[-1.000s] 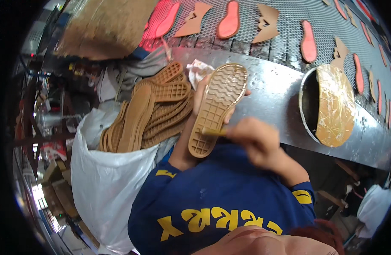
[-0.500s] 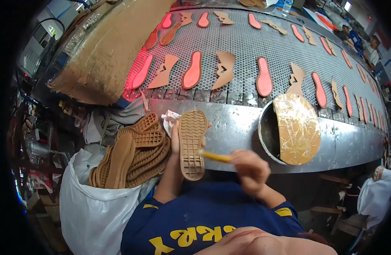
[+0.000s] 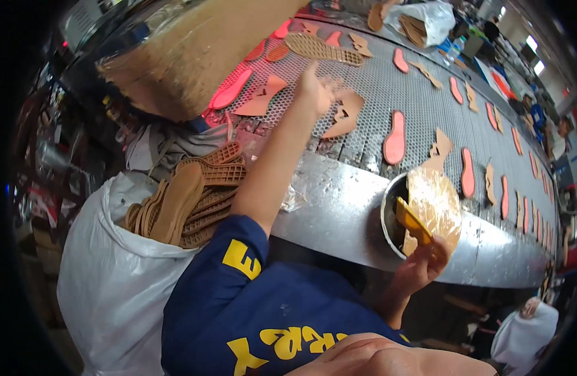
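Observation:
My left arm stretches out over the mesh conveyor (image 3: 376,81), and the left hand (image 3: 318,89) is open, its fingers spread and slightly blurred. Just beyond it is a brown shoe sole (image 3: 323,50), gridded tread side up; whether a fingertip touches it or it rests fully on the mesh, I cannot tell. My right hand (image 3: 424,260) is closed round a yellow-handled brush (image 3: 415,224), tilted into the round pot (image 3: 385,219). The brush's tip is hidden inside. A tape-wrapped cardboard piece (image 3: 436,203) covers much of the pot's mouth.
A white sack (image 3: 119,288) stuffed with brown soles (image 3: 179,203) stands at my left. Pink-coated soles (image 3: 395,138) and tan cut-out pieces (image 3: 346,114) lie in rows on the conveyor. A cardboard cover (image 3: 176,62) overhangs its left end. A metal ledge (image 3: 332,200) runs along the near edge.
The sole has gone from in front of my chest to the far left of the conveyor, and my left hand has opened. My right hand has carried the brush from the sole into the pot.

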Motion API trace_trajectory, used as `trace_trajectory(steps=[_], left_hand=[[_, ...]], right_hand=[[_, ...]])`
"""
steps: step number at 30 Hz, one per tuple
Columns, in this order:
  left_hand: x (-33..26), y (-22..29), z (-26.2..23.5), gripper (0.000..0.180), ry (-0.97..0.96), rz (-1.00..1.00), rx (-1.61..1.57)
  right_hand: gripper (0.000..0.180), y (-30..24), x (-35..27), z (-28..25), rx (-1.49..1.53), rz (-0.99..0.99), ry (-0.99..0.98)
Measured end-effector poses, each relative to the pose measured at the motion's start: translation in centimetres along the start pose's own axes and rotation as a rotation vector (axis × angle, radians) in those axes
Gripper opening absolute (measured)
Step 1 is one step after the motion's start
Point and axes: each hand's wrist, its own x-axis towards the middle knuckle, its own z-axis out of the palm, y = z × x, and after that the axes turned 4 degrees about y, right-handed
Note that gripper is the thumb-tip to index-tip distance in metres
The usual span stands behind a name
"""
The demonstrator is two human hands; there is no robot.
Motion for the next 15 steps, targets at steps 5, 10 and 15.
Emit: trace_trajectory(steps=[5,10,15], left_hand=[[-9.8,-2.1,-9.9,0.074,-0.112,0.571,0.967],[-19.4,2.7,-16.0,0.089,0.438,0.778,2.343],[-24.3,9.1,-19.4,0.103,0.948,0.231,2.402]], right_hand=[[0.02,0.8,0.4,-2.0,-0.049,-0.02,-0.06],[0.019,2.1,1.5,-5.4,-0.391,-0.126,0.08],[0.023,2.4,1.8,-6.0,-0.618,-0.094,-0.018]])
